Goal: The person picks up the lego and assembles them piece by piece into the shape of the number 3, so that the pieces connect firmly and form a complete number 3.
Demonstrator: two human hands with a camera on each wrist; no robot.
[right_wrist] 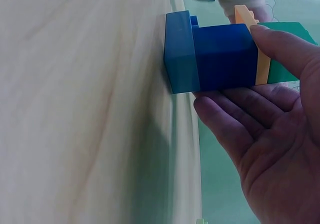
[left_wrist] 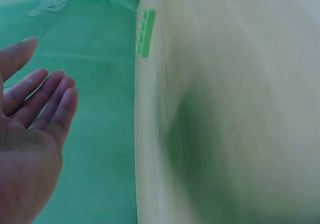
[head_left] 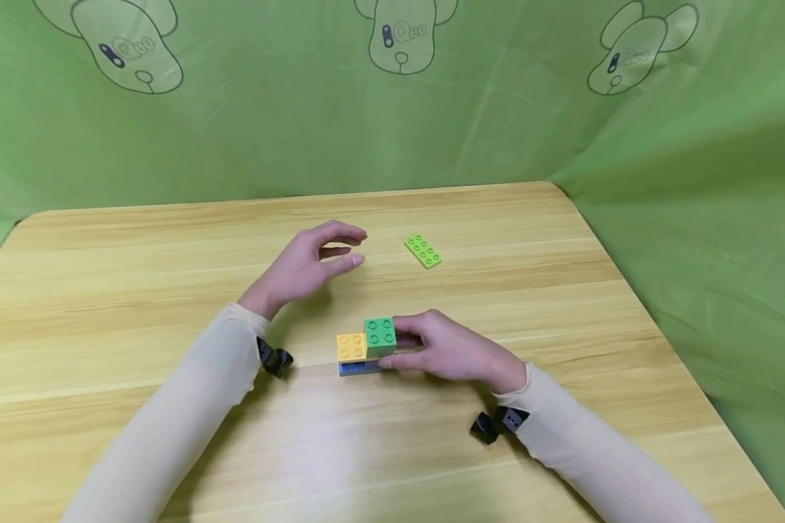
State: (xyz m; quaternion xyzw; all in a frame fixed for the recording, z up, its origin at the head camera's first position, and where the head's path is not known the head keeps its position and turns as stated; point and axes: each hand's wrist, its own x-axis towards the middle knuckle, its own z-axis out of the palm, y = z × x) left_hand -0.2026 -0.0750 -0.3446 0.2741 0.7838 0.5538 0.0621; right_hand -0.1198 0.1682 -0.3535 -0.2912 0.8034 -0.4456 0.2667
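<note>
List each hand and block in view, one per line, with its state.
Left hand: holds nothing, raised above the table.
Right hand: grips the block stack.
Block stack: joined, upright, green brick on top.
Light-green plate: lying flat on the table, studs up.

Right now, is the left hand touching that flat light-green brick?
No, the head view shows a stretch of wooden tabletop between the left hand and the flat light-green brick.
</note>
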